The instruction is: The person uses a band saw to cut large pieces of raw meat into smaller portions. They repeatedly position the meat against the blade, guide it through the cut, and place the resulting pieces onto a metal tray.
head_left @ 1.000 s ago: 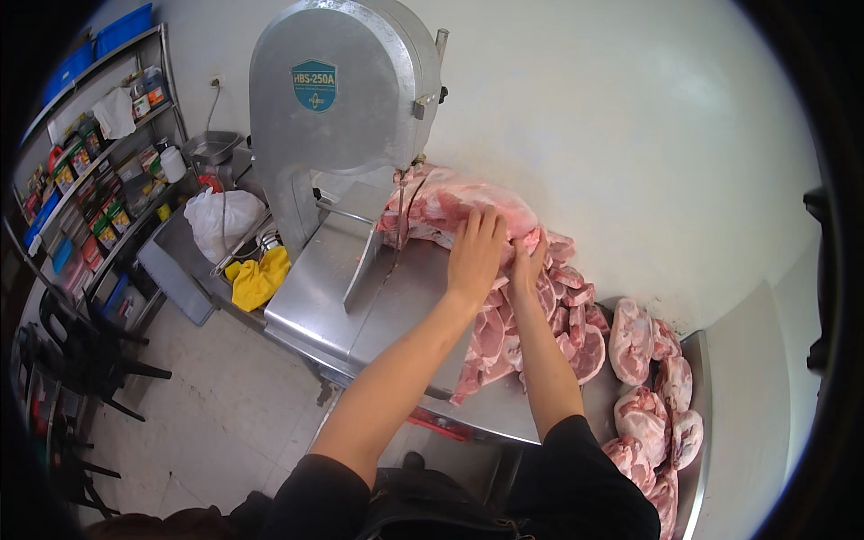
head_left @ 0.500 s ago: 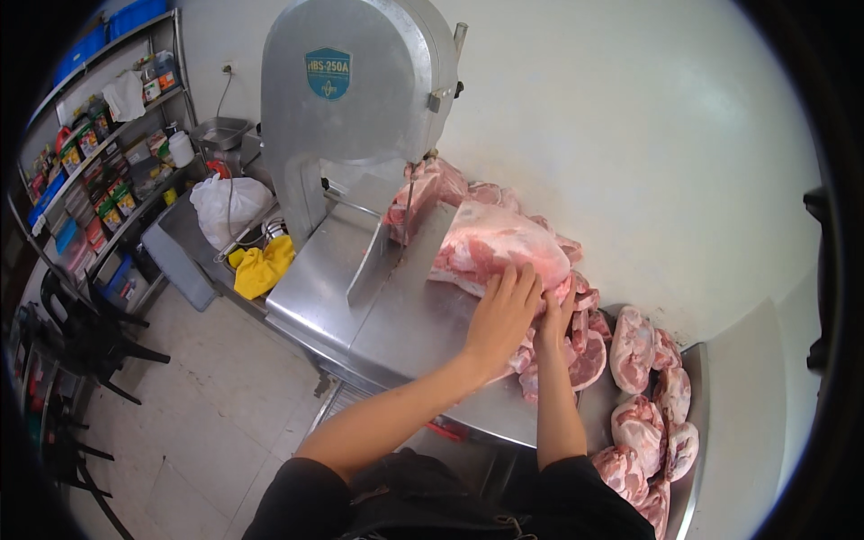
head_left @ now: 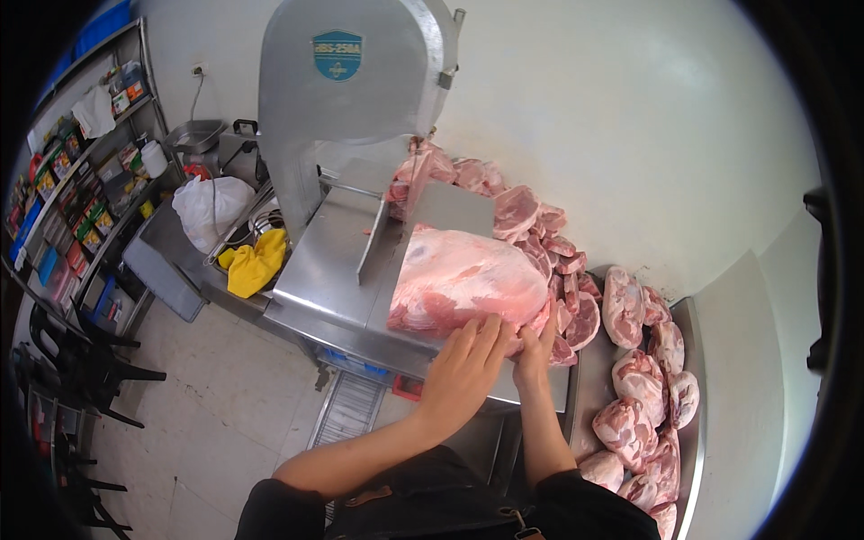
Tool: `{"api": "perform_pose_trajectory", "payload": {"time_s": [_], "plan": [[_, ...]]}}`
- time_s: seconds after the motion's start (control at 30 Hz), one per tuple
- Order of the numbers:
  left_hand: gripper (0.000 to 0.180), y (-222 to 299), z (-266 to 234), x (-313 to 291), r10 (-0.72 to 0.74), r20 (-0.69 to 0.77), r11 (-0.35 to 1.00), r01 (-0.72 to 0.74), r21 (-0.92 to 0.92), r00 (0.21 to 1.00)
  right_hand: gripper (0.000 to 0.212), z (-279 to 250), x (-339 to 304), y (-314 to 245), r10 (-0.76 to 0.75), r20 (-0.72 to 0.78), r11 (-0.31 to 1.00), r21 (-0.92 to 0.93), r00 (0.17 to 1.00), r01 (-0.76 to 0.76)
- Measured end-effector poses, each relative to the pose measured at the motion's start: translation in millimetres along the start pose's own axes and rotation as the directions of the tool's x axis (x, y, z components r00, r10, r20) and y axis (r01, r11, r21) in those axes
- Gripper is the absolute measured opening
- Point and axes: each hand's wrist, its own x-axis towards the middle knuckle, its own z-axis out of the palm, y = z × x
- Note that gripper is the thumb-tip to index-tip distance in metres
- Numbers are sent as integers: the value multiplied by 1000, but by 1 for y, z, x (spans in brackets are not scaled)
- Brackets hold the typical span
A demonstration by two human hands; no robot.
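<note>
Fingers (head_left: 486, 335) of both hands lie flat and spread on the whole meat slab (head_left: 459, 281), which sits uncut on the saw desk (head_left: 328, 270) beside the blade; cut slices (head_left: 549, 247) pile behind.

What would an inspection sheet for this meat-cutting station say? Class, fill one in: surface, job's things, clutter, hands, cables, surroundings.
Surface: steel saw table, bare metal on its left half.
Job's things: large pink meat cut lies on the table, right of the guide fence; band saw housing stands behind.
Clutter: cut meat slices piled along the wall; more pieces on the right tray; yellow cloth; white bag.
Hands: left hand and right hand both press the meat's near edge, fingers spread.
Cables: one cord hangs from a wall socket.
Surroundings: stocked shelves left, black chairs, tiled floor.
</note>
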Motion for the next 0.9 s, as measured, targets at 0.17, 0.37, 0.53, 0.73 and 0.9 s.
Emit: {"api": "perform_pose_trajectory", "payload": {"time_s": [0.17,0.37,0.53,0.73,0.9], "plan": [[57,-11,-25,-25,-24,-49,1000,24,0,998,93,25,-29,-1,-31,44,999,15,999,31],[60,-27,-38,-42,-44,-35,999,43,-23,998,92,44,-47,7,-52,19,998,-34,998,52],[67,-38,-38,-38,16,83,1000,-17,2,996,94,44,-55,4,52,-23,987,-148,998,-55],[80,-92,-66,-52,18,-45,971,-7,241,999,102,103,-67,35,-103,41,928,-357,994,111],[66,-82,-64,-61,-35,-17,918,39,394,999,110,101,-90,22,53,-30,957,-285,998,-59]]}}
